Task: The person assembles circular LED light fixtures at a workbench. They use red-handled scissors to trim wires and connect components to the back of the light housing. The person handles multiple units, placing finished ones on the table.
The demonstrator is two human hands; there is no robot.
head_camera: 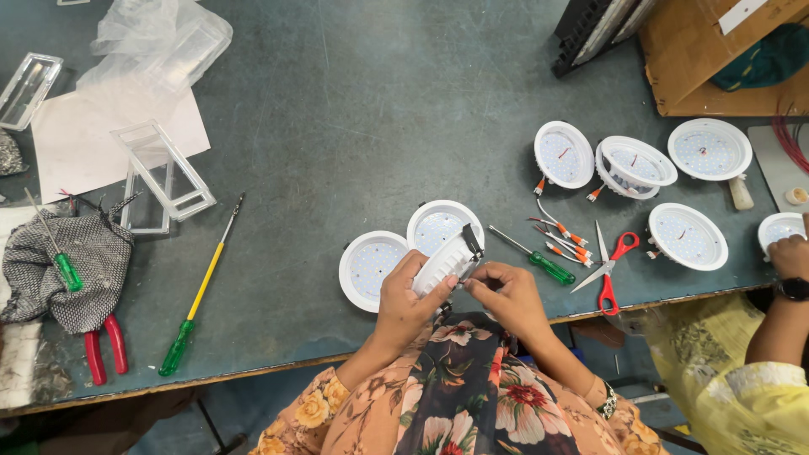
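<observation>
Assembly of a white round lamp housing (447, 261) is in hand: it is gripped by the left hand (404, 297), just below the table edge (253, 371), while right hand (506, 295) fingers are pinched together on its clip. A firm press seems needed next.

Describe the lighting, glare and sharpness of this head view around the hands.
Head view: soft, even light, with faint shadows under the white round lamp held by the left hand and right hand; mild sheen on the grey table; centre sharp, the edges slightly bowed by the wide lens.

White lamp housing (445, 259), red-handled scissors (608, 271), green screwdriver (539, 259), grey-green table (362, 126).
</observation>
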